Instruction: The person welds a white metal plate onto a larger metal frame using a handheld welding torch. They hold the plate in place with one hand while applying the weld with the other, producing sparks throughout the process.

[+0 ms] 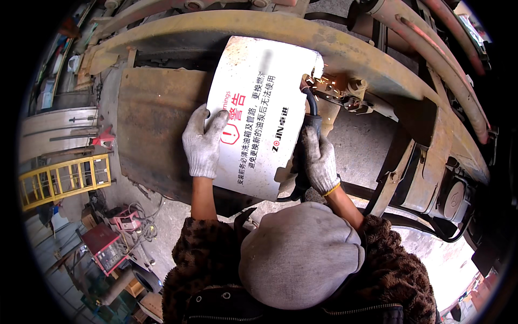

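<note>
My left hand (204, 141), in a whitish knit glove, grips the left edge of a white printed board (253, 167) with thumb and fingers. My right hand (318, 159), also gloved, is closed round the black handle of a torch (311, 102) whose curved neck points up behind the board's right side. Bright sparks (324, 86) spray at the torch tip beside a rusty bracket (356, 87); the board partly hides the spot where it works. A large brown steel plate (156, 119) lies behind and left of the board.
A rusty curved beam (178, 24) arches across the top, with red tubes (437, 54) and metal struts (388, 189) at the right. A yellow ladder (65, 178), a red welding machine (100, 243) and cables (140, 227) are at lower left. A grey knit cap (299, 254) fills the bottom centre.
</note>
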`<state>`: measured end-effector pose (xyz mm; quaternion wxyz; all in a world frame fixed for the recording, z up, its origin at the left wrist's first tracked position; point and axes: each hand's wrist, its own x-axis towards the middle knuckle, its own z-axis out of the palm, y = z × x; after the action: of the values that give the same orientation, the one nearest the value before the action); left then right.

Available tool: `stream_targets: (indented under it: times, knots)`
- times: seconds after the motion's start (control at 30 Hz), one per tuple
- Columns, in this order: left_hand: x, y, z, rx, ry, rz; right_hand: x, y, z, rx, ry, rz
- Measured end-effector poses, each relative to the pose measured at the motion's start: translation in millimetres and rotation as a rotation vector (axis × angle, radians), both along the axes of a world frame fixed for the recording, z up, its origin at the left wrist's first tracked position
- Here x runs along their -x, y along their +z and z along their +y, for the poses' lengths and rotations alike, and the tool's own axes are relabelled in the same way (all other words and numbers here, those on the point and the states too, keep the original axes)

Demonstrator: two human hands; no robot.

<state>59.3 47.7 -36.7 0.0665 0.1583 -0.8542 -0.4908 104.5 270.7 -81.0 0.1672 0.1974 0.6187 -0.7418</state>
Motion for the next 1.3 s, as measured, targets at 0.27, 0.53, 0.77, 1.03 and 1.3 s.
stream_targets:
  times: [0.27, 0.53, 0.77, 1.03, 1.3]
  knots:
    - [0.4, -2.9, 1.9, -0.008, 0.002, -0.003, -0.8, -3.5, 1.0, 0.001, 0.003, -0.035]
    - [0.4, 1.4, 3.7, -0.058, 0.006, -0.005, -0.5, -1.7, 0.3, -0.043, 0.001, -0.003]
    - [-0.1, -0.5, 2.9, -0.043, 0.002, 0.027, -0.3, 2.7, 0.1, -0.023, 0.003, -0.027]
    - [-0.2, 6.7, 7.2, -0.043, -0.005, -0.004, -2.1, -12.9, 1.0, -0.113, 0.017, 0.104]
    - [-1.2, 5.8, 5.1, -0.05, 0.0, -0.004, -0.8, 4.2, -1.0, 0.043, -0.007, -0.042]
